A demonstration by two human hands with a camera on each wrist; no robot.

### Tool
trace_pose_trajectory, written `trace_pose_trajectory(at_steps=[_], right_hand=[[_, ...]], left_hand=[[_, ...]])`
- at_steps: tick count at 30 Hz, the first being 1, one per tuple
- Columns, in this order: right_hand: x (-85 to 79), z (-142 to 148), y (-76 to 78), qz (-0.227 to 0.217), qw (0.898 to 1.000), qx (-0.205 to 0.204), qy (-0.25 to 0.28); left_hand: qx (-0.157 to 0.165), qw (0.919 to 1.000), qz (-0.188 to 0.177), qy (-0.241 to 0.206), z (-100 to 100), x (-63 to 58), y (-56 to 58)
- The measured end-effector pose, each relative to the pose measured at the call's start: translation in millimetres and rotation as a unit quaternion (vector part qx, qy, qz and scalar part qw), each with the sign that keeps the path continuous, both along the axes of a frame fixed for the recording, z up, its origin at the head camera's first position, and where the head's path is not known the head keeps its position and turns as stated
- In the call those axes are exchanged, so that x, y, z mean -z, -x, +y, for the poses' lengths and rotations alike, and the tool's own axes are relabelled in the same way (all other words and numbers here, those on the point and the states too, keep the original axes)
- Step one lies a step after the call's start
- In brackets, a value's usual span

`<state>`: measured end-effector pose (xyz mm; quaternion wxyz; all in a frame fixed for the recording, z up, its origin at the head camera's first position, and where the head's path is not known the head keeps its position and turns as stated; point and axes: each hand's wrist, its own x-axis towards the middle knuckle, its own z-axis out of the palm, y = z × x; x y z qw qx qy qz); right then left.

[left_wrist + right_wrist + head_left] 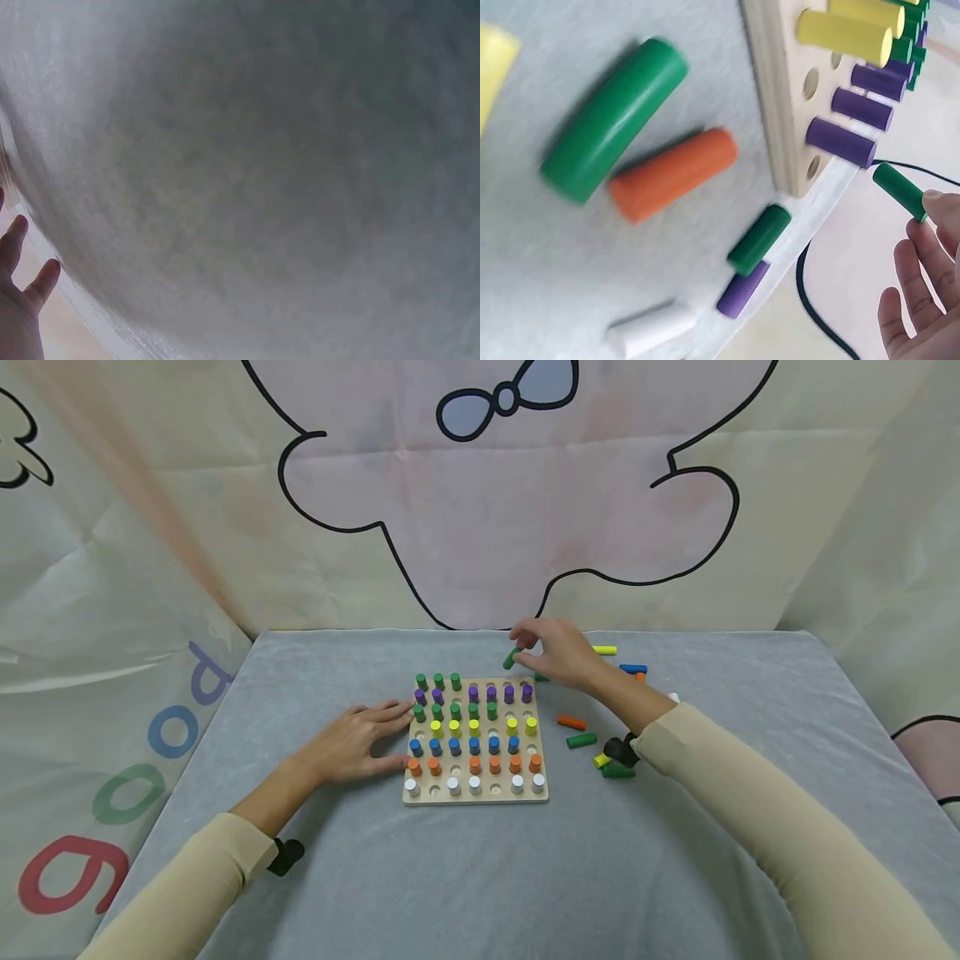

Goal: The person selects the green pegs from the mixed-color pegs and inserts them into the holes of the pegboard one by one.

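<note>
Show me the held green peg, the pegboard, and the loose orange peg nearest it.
Held green peg (898, 192), right wrist view: middle of its side.
Pegboard (480, 800), head view: near rim.
Loose orange peg (572, 723), head view: middle of its side.

Cream sleeves (757, 814) end in cuffs (251, 842) beside small, rounded black devices (287, 857).

Left hand (354, 743) at left edge of pegboard (504, 778); right hand (558, 652) pinches green peg (511, 659).

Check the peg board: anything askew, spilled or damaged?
Nothing looks damaged, and the standing pegs look upright. Untidy bit: loose pegs lie scattered on their sides on the cloth, right of the board. The white row also has gaps, seemingly just unfilled holes.
</note>
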<state>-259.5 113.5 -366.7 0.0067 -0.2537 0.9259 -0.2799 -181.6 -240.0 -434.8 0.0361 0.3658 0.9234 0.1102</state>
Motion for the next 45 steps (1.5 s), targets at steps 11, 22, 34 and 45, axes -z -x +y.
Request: trace_pose_trajectory(at_steps=[11,22,34,45], right_hand=[[2.8,-27.4,-4.3,-0.009,1.000,-0.008,0.001],[9.1,-44.8,-5.3,0.002,1.000,-0.022,-0.017],[15.2,-52.4,-3.3,0.004,0.999,-0.034,-0.003],[20.6,-59.0,-2.3,-0.008,0.999,-0.044,-0.010]], left_hand=[[0.000,1.0000,0.003,0.002,-0.4,0.9,-0.5],[0.000,1.0000,0.003,0.002,-0.8,1.8,-0.2],[0.005,1.0000,0.001,-0.001,-0.8,1.5,0.7],[0.001,1.0000,0.000,-0.005,-1.5,4.0,1.8]])
